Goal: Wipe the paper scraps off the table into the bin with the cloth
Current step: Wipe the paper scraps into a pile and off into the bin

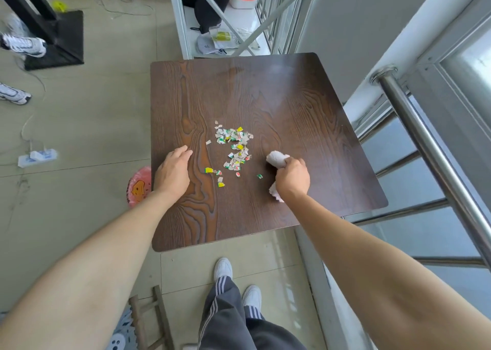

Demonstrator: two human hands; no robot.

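A heap of small green, yellow, red and white paper scraps (234, 148) lies near the middle of the dark wooden table (265, 89). My right hand (292, 175) is shut on a bunched white cloth (276, 158), which rests on the table just right of the scraps. My left hand (174, 170) lies flat and open on the table's left edge, left of the scraps. A pink bin (138, 187) stands on the floor below that left edge, partly hidden by the table and my left arm.
A steel railing (425, 142) and glass run along the right side. A white shelf frame (183, 17) with bags stands behind the table. A power strip (37, 158) and cables lie on the floor to the left, near another person's shoes (24, 44).
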